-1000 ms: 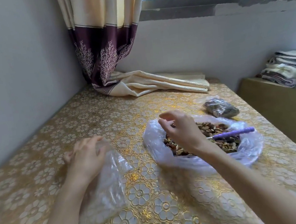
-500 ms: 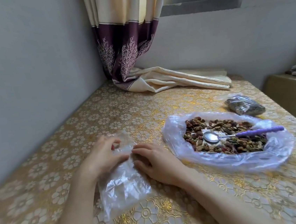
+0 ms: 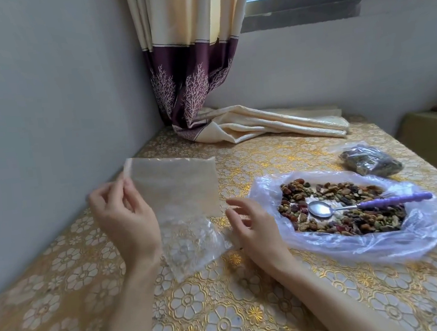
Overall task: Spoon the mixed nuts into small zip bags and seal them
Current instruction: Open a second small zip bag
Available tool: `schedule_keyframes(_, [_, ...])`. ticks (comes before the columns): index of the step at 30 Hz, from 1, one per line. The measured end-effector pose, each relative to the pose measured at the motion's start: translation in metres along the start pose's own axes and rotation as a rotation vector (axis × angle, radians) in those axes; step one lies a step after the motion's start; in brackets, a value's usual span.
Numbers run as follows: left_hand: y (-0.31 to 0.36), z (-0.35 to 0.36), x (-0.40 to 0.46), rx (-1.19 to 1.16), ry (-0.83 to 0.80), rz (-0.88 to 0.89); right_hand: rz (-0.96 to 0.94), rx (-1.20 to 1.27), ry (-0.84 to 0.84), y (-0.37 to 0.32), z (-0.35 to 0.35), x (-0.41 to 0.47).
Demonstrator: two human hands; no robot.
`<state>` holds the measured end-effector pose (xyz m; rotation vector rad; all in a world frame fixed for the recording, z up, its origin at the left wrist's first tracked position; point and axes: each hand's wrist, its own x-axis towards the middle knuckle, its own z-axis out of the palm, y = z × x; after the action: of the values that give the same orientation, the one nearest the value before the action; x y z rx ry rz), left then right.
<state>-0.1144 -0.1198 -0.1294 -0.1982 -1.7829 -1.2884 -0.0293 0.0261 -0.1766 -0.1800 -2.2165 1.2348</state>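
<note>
My left hand (image 3: 126, 221) pinches the top left corner of a clear small zip bag (image 3: 176, 186) and holds it up above a pile of more clear bags (image 3: 193, 246) on the table. My right hand (image 3: 253, 229) hovers just right of the pile with its fingers spread and holds nothing. Mixed nuts (image 3: 351, 205) lie in an open clear plastic sheet (image 3: 355, 248) to the right. A metal spoon with a purple handle (image 3: 393, 199) rests on the nuts.
A filled dark bag of nuts (image 3: 370, 161) lies behind the nut pile. The gold floral tablecloth (image 3: 227, 312) covers the table. A curtain's end (image 3: 261, 125) lies on the far side. A grey wall runs along the left.
My left hand has lifted one bag off the pile and holds it up. My right hand came from the nuts to the pile and now hovers beside it with fingers apart.
</note>
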Motion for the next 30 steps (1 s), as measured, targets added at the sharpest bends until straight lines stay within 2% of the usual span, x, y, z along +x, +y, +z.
schedule_keyframes(3, [0.008,0.001,-0.004,-0.03,-0.001,0.144,-0.028,0.051,0.088,-0.002,-0.002,0.001])
schedule_keyframes(4, [0.011,0.004,-0.01,-0.04,-0.072,0.22,-0.023,0.1,0.087,-0.002,-0.002,0.001])
schedule_keyframes(6, [0.018,0.01,-0.025,-0.116,-0.318,0.296,0.03,0.273,0.037,-0.004,-0.002,0.001])
schedule_keyframes(9, [0.026,0.017,-0.043,-0.245,-0.693,0.154,0.169,0.605,-0.053,-0.006,-0.003,0.001])
schedule_keyframes(13, [0.021,0.016,-0.047,-0.318,-0.887,0.016,0.273,0.749,-0.044,0.001,-0.01,0.003])
schedule_keyframes(17, [0.02,0.016,-0.045,-0.262,-0.947,0.051,0.289,0.737,-0.079,0.008,-0.013,0.003])
schedule_keyframes(26, [0.018,0.017,-0.047,-0.2,-0.914,0.073,0.266,0.758,-0.156,0.009,-0.014,0.004])
schedule_keyframes(30, [0.019,0.016,-0.047,-0.183,-0.902,0.069,0.259,0.715,-0.123,0.009,-0.013,0.004])
